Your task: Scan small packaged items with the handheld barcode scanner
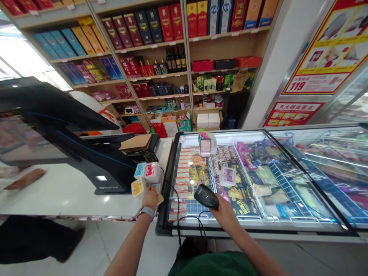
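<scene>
Right fingers (216, 205) clenched on black plastic barcode scanner (206, 196); left fingers (152, 193) grasping small colour-labelled plastic tubs (152, 172), white table (66, 195) just beneath.

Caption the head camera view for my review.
Left hand holds small packages at the counter; right hand holds a corded barcode scanner above a freezer.

From here I see the barcode scanner (206, 196) is black, and the small packs (151, 172) are blue, pink and yellow with white. The surface (57, 195) is white, the shirt (214, 264) is green, and the boxes (169, 23) on the shelf (161, 76) are dark red with gold.
</scene>
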{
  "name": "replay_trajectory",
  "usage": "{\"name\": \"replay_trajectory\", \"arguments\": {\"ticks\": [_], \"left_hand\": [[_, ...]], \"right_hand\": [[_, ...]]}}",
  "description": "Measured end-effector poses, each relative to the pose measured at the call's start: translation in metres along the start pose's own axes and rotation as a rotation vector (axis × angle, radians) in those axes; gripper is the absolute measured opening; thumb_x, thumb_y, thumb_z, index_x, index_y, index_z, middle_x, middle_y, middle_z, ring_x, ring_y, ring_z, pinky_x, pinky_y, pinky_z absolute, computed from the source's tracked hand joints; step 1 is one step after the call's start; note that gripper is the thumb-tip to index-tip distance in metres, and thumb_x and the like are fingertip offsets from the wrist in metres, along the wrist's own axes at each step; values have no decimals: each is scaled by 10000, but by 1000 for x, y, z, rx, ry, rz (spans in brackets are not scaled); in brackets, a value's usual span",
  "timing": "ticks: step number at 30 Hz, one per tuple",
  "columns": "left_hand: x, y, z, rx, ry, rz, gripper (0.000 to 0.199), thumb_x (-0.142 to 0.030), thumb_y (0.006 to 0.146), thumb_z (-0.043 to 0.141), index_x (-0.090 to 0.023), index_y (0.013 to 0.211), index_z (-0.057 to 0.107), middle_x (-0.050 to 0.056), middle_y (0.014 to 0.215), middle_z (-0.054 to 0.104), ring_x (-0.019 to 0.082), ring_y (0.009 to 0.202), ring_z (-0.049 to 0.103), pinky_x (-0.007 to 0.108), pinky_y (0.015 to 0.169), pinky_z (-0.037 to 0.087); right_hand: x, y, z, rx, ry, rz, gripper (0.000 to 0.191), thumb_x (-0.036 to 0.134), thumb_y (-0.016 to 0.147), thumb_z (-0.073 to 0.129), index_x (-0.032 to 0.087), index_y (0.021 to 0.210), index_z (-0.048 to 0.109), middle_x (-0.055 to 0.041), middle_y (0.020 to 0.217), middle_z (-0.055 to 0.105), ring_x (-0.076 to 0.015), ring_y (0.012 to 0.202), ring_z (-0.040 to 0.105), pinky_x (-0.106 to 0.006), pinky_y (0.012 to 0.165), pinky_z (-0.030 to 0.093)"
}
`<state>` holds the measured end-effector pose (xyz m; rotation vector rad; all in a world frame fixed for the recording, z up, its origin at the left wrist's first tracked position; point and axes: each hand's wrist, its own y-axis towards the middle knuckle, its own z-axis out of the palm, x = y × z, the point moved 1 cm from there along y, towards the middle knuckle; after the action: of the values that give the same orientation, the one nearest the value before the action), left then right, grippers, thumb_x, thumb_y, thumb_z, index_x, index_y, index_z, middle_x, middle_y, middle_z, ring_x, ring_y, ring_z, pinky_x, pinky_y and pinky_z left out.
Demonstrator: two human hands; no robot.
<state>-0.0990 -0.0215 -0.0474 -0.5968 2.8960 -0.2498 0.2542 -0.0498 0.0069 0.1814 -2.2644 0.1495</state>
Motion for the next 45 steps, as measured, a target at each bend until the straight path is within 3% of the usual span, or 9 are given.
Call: {"name": "replay_trajectory", "arguments": {"ticks": [6,11,14,18,23,29,35,40,45], "left_hand": [[1,-12,-11,-3,42,48,241,-199,881,409,-166,1054,573,157,1243,546,247,942,625,353,748,450],[7,-18,-11,-81,-122,34,214,-335,902,426,-178,985,544,119,937,648,279,915,625,359,722,459],[4,-21,-4,-32,-524,-74,208,-381,874,501,-187,946,524,74,826,638,243,788,647,322,629,487],[-13,-26,1,176,-1275,-193,195,-306,832,602,-192,946,494,56,895,663,188,772,668,294,590,549],[-34,-23,-9,296,-1635,-226,289,-175,738,721,-172,929,504,68,945,683,161,804,679,298,673,582],[-39,-6,-17,297,-1744,-110,382,-171,669,767,-166,970,531,72,976,691,166,862,674,287,710,570],[-45,8,-22,247,-1621,-52,456,-287,625,792,-154,1000,569,53,914,710,128,748,661,208,618,503],[-50,14,-29,226,-1668,-5,488,-296,602,808,-156,1001,563,67,932,711,149,797,671,260,690,527],[-56,14,-38,175,-1694,48,473,-260,606,798,-159,1000,558,70,936,709,159,823,675,278,714,538]], "right_hand": [[-6,-2,3,-66,21,32,277,142,690,538,211,955,577,-51,879,681,-230,828,642,-293,711,451],[-2,-8,4,-93,17,56,321,144,692,520,201,1002,583,-66,909,681,-240,860,645,-316,739,464],[5,-11,5,-109,-2,70,295,154,695,517,202,979,582,-60,884,683,-237,838,648,-312,719,467],[15,-13,6,-141,-47,72,239,182,713,518,205,946,568,-53,849,677,-226,799,644,-296,686,460],[27,-13,7,-190,-82,83,210,264,727,533,200,922,581,-36,793,665,-222,746,637,-298,656,461],[39,-10,7,-224,-64,81,298,272,724,548,196,1009,593,-50,887,691,-229,837,653,-317,737,482],[51,-7,1,-279,-80,91,377,292,722,559,191,1084,590,-56,913,703,-239,855,657,-319,743,485],[64,-4,-3,-283,-52,60,354,311,720,581,205,1056,617,-22,824,711,-222,758,659,-298,693,487],[66,-1,1,-260,-44,-11,329,315,724,588,197,1028,633,-32,839,707,-224,781,657,-294,702,479]]}}
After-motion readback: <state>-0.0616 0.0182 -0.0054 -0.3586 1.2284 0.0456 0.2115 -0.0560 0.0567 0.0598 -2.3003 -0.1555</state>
